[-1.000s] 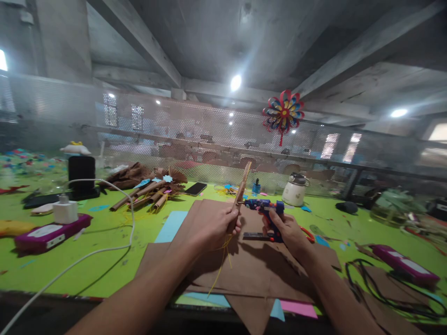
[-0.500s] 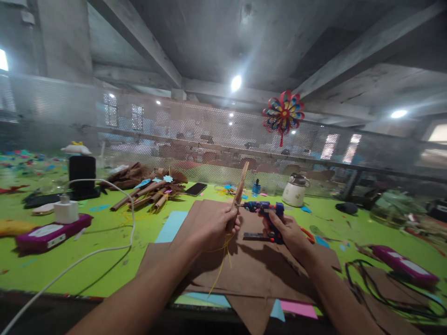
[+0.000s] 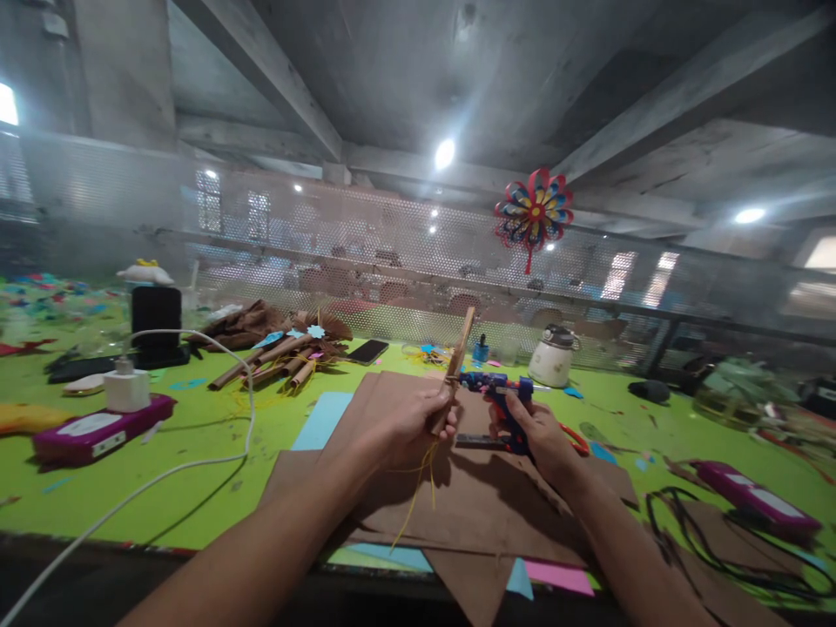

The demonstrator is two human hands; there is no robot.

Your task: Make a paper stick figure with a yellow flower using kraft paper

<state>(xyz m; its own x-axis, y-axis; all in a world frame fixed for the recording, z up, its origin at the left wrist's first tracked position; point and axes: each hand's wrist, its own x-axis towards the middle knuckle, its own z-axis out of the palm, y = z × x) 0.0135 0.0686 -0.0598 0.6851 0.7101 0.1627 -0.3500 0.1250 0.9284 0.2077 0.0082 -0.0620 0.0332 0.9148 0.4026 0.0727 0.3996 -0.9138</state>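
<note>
My left hand [image 3: 428, 422] is closed round a folded strip of brown paper [image 3: 461, 348] that stands up tilted to the right, with yellow strings [image 3: 418, 501] hanging below. A dark blue glue gun [image 3: 502, 392] is gripped in my right hand [image 3: 532, 435], its nozzle pointing left at the strip, just above my left fingers. Whether the tip touches the paper I cannot tell. Under both hands lie sheets of brown paper [image 3: 450, 518]. Between the hands, a dark flat bar [image 3: 480, 441] and orange-red handles [image 3: 576, 440], perhaps of scissors, rest on the sheets, partly covered by my right hand.
Rolled brown paper pieces [image 3: 287, 361] are heaped at the back left near a phone [image 3: 367, 352]. Purple power strips [image 3: 104, 428] lie on both sides, with a white cable [image 3: 252, 409] at left. A white jar [image 3: 550, 359] stands behind; a paper flower [image 3: 535, 212] hangs above.
The brown strip and my left hand have shifted slightly right. The glue gun's nozzle now sits a little higher, close against the strip. Both grips are unchanged.
</note>
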